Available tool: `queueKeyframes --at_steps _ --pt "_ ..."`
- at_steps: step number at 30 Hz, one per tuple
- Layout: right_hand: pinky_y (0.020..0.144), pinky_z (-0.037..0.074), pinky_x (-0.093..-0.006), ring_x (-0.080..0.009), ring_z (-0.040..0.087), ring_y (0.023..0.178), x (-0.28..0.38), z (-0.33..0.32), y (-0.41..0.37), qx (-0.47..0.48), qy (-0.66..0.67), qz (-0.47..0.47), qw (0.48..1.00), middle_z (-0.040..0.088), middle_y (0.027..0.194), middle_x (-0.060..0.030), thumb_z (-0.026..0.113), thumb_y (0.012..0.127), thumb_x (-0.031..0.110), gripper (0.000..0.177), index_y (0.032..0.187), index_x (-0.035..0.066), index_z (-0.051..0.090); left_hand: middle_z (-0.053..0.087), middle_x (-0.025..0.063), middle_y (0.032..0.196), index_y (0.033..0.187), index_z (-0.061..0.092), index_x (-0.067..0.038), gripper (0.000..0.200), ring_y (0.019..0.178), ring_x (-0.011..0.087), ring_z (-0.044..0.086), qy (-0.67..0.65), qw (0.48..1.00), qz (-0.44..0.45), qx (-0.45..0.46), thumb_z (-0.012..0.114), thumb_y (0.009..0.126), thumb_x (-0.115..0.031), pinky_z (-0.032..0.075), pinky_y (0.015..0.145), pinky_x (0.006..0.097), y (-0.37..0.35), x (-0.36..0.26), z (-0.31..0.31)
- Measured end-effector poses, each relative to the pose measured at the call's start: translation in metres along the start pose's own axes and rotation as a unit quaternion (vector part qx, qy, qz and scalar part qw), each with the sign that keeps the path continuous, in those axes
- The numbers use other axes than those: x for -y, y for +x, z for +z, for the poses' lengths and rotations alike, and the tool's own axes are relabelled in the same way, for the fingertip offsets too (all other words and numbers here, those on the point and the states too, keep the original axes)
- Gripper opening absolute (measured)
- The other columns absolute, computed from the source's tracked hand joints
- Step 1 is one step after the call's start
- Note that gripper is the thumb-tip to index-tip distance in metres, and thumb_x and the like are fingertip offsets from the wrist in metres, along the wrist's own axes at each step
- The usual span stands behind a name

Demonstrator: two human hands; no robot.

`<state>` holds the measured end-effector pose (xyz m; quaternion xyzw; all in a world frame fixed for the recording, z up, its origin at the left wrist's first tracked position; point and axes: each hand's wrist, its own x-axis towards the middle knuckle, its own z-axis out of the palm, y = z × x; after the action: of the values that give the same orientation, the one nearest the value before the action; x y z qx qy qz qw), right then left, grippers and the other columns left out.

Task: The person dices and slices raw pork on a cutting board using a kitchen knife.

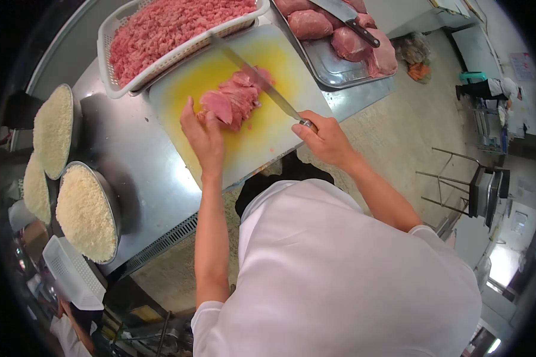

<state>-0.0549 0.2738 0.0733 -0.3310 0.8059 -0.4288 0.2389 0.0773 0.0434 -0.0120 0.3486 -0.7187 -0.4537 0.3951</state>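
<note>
Sliced pink meat (pixel 235 100) lies in a loose heap on the white cutting board (pixel 292 59), whose middle is stained yellow. My left hand (pixel 205 135) touches the near left side of the heap, its fingers apart and resting against a slice. In my right hand (pixel 326 138) is the handle of a long knife (pixel 262 82). The blade points up and left across the board, over the right part of the meat.
A white basket (pixel 105 59) of diced meat stands behind the board. Right of it, a metal tray (pixel 333 74) holds large meat pieces and a second knife (pixel 363 33). Bowls of pale crumbs (pixel 84 211) are at the left. Another person (pixel 497 89) stands far right.
</note>
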Motion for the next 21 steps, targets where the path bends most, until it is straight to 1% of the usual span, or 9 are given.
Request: queueKeyframes --at_steps 2,3,5,9,12,14,19,20,21 --pt "0.054 0.044 -0.0329 -0.014 0.055 0.054 -0.017 -0.007 -0.001 0.006 0.029 0.04 0.999 0.055 0.063 -0.0079 0.066 0.1 0.03 0.036 0.114 -0.003 0.066 0.05 0.0217 0.143 0.147 0.048 0.0 0.055 0.128 0.0362 0.052 0.167 0.975 0.147 -0.005 0.067 0.1 -0.022 0.041 0.11 0.0437 0.004 -0.007 0.019" --pt "0.055 0.046 -0.036 -0.0169 0.061 0.056 -0.021 -0.011 -0.001 0.012 0.052 0.089 0.995 0.055 0.063 -0.0105 0.065 0.1 0.032 0.039 0.112 -0.005 0.065 0.05 0.0217 0.143 0.147 0.048 0.0 0.055 0.128 0.0362 0.052 0.172 0.973 0.155 -0.006 0.067 0.1 -0.022 0.041 0.11 0.0437 0.003 -0.011 0.024" --pt "0.051 0.045 -0.0347 -0.0158 0.059 0.053 -0.028 -0.02 -0.004 0.013 0.083 0.118 0.989 0.055 0.062 -0.0081 0.064 0.101 0.033 0.037 0.106 -0.004 0.064 0.048 0.0239 0.147 0.146 0.049 0.001 0.06 0.137 0.0396 0.045 0.213 0.966 0.129 0.068 0.069 0.097 -0.027 0.032 0.117 0.0476 -0.002 -0.018 0.031" --pt "0.041 0.042 -0.0315 -0.0122 0.055 0.046 -0.044 -0.035 -0.004 0.043 0.151 0.162 0.974 0.055 0.061 -0.0034 0.062 0.103 0.036 0.037 0.091 0.001 0.056 0.047 0.0266 0.147 0.146 0.048 0.001 0.062 0.138 0.0437 0.043 0.136 0.983 0.091 0.081 0.071 0.096 -0.028 0.032 0.118 0.0508 -0.006 -0.013 0.025" --pt "0.041 0.041 -0.0314 -0.0124 0.054 0.046 -0.053 -0.041 -0.004 0.055 0.18 0.154 0.97 0.053 0.06 -0.0033 0.061 0.103 0.036 0.038 0.087 0.003 0.052 0.042 0.0303 0.15 0.148 0.045 0.002 0.069 0.14 0.0476 0.039 0.11 0.991 0.028 0.077 0.074 0.093 -0.029 0.03 0.119 0.0539 -0.011 -0.023 0.036" --pt "0.041 0.041 -0.0314 -0.0124 0.053 0.045 -0.059 -0.044 -0.001 0.068 0.192 0.152 0.967 0.052 0.06 -0.003 0.061 0.104 0.036 0.037 0.088 0.003 0.052 0.038 0.0334 0.152 0.151 0.039 0.003 0.078 0.142 0.0487 0.036 0.234 0.97 0.054 0.041 0.076 0.091 -0.029 0.027 0.12 0.0542 -0.015 -0.028 0.048" --pt "0.041 0.041 -0.031 -0.0119 0.052 0.045 -0.07 -0.057 0.008 0.108 0.228 0.139 0.958 0.051 0.06 -0.0019 0.06 0.105 0.035 0.037 0.087 0.004 0.051 0.038 0.0326 0.153 0.151 0.036 0.008 0.085 0.146 0.0462 0.033 0.298 0.952 0.063 0.015 0.078 0.088 -0.03 0.026 0.122 0.051 -0.023 -0.03 0.06" --pt "0.042 0.041 -0.0293 -0.011 0.052 0.045 -0.072 -0.061 0.01 0.128 0.227 0.147 0.954 0.052 0.06 -0.0017 0.06 0.104 0.035 0.04 0.111 -0.004 0.052 0.036 0.0331 0.155 0.151 0.036 0.008 0.084 0.148 0.047 0.03 0.297 0.953 0.051 0.024 0.077 0.087 -0.028 0.024 0.123 0.0513 -0.023 -0.03 0.058" --pt "0.043 0.042 -0.0277 -0.01 0.052 0.046 -0.075 -0.064 0.011 0.147 0.227 0.154 0.95 0.054 0.061 -0.0015 0.061 0.104 0.034 0.056 0.135 -0.011 0.053 0.036 0.0331 0.155 0.151 0.036 0.008 0.084 0.148 0.047 0.03 0.304 0.951 0.051 0.023 0.077 0.087 -0.028 0.024 0.123 0.0513 -0.023 -0.029 0.057"
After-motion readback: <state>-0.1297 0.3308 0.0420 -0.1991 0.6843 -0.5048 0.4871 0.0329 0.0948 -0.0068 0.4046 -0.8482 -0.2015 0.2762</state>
